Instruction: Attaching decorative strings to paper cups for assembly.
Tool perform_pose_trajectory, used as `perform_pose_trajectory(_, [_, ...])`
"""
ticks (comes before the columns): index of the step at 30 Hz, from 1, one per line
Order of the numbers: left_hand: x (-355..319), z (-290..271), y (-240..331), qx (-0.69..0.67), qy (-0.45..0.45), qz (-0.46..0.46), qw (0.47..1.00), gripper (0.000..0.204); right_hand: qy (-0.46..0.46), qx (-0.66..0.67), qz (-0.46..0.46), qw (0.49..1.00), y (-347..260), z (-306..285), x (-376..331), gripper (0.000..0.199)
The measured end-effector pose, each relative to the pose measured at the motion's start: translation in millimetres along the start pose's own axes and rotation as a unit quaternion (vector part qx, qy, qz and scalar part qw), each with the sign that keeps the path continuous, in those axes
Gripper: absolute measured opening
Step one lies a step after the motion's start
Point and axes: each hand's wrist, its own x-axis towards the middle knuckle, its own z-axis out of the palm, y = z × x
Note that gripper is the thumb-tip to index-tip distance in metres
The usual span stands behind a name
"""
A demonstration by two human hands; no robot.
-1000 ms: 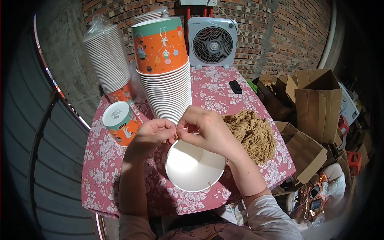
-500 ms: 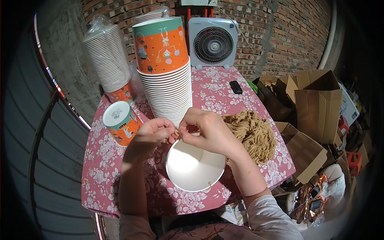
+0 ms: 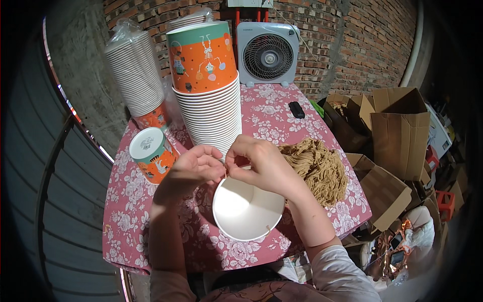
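Note:
A white-lined paper bucket [image 3: 246, 214] lies tilted in front of me, its open mouth toward me. A short end of tan cord [image 3: 268, 228] pokes out at its near rim. At the far left rim my two hands meet. My right hand [image 3: 259, 161] is pinched, thumb against forefinger, on a bit of cord mostly hidden by the fingers. My left hand [image 3: 197, 165] touches the same spot with its thumb and fingertips, the other fingers loosely curved. A bundle of tan cords [image 3: 317, 171] lies right of the bucket, beside my right wrist.
Behind my hands rises a tall stack of orange and green paper buckets [image 3: 209, 110]. An upturned bucket [image 3: 153, 156] and a bagged stack [image 3: 133, 75] stand left. A box fan [image 3: 268, 53] and small black object [image 3: 297, 109] are farther back. Cardboard boxes [image 3: 400, 131] crowd the right.
My left hand's fingers have loosened and spread somewhat from a tight pinch. The bucket has shifted slightly right and turned. My right hand has barely moved.

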Motion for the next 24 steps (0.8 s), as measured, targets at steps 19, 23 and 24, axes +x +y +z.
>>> perform_pose_trajectory(19, [3.2,-8.6,-7.9,0.011,-0.037,0.040,0.998,0.027,-0.012,0.009,0.015,1.000,-1.0,-3.9,-0.4,0.015])
perform_pose_trajectory(23, [2.8,-8.4,-6.0,0.017,-0.034,0.047,0.998,0.024,-0.010,0.003,0.007,1.000,2.0,-2.6,-0.6,0.015])
perform_pose_trajectory(24, [2.1,-11.4,-7.0,0.021,-0.034,0.040,0.998,0.024,-0.010,0.002,0.002,1.000,2.2,-2.1,-0.4,0.015])
